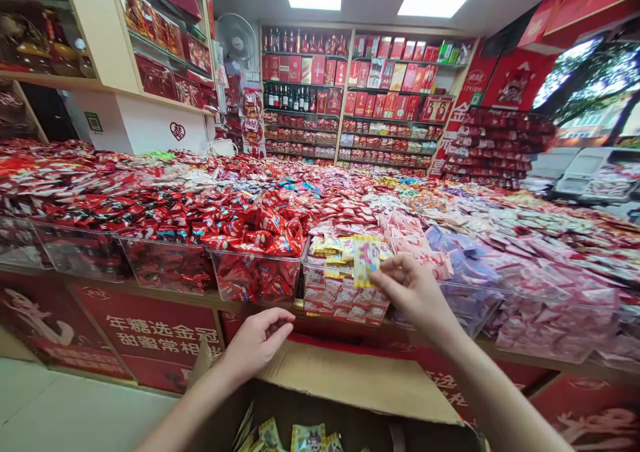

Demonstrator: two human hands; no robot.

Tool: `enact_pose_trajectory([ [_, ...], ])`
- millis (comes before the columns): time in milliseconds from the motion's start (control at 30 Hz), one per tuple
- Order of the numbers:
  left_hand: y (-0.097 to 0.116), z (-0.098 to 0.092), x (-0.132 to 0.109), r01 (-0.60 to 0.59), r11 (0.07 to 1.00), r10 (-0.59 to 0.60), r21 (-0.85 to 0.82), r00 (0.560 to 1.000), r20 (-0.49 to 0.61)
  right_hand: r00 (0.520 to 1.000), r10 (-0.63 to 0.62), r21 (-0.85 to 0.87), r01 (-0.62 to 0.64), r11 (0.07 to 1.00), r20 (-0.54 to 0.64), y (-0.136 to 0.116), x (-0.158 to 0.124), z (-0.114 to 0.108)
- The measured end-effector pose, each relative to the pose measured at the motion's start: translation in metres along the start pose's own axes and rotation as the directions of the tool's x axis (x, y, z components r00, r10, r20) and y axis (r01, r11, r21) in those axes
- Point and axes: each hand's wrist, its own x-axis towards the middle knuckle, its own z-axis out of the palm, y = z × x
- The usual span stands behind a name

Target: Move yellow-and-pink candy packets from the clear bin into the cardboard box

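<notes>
My right hand (413, 291) pinches a small yellow candy packet (367, 260) by its lower right edge. The packet is upright, with a pink and purple cartoon print. It hangs just in front of a clear bin (345, 299) with pink-and-white packets below and more yellow packets (327, 244) on top. My left hand (263, 337) is left of it, above the cardboard box, fingers loosely curved and a gap at the thumb; nothing shows in it. In the open cardboard box (360, 382) below lie several yellow packets (307, 437), partly cut off by the frame's bottom.
Left of the bin stands a clear bin of red packets (257, 279). To the right are purple packets (463, 259) and pink packets (555, 305). Heaps of wrapped sweets spread over the counter behind. Shelves (350, 92) with bottles and red boxes line the back wall.
</notes>
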Motion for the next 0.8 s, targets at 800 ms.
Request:
enact_pose_trajectory([
  [800,-0.033,0.006,-0.014,-0.049,0.996,0.051,0.070,0.998,-0.031,0.991,0.033,-0.826,0.092,0.556,0.132,-0.013,0.121,0.068],
])
